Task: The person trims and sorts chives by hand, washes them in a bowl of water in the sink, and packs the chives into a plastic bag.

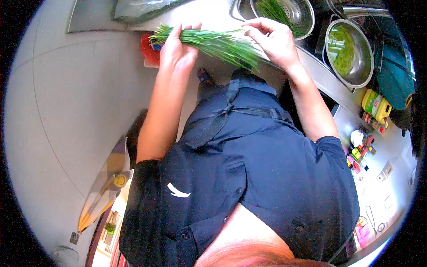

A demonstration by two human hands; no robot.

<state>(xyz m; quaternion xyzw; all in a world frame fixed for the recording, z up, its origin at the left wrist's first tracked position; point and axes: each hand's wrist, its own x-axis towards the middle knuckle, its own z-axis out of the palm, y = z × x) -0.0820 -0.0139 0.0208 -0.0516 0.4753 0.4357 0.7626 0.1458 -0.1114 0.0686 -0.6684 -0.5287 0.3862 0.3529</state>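
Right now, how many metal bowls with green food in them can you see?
2: the holed bowl beyond the right hand, and the deep bowl farther right. More may be hidden.

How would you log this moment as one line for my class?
left hand: holding green stalks | right hand: fingertips by the stalks, contact unclear | nearby: strainer with greens, bowl with green pieces

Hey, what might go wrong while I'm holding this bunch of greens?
The bunch of greens in your left hand appears to reach past the edge of the counter, so some might fall. A wide swing of your right hand could also bump the metal bowl holding green pieces.
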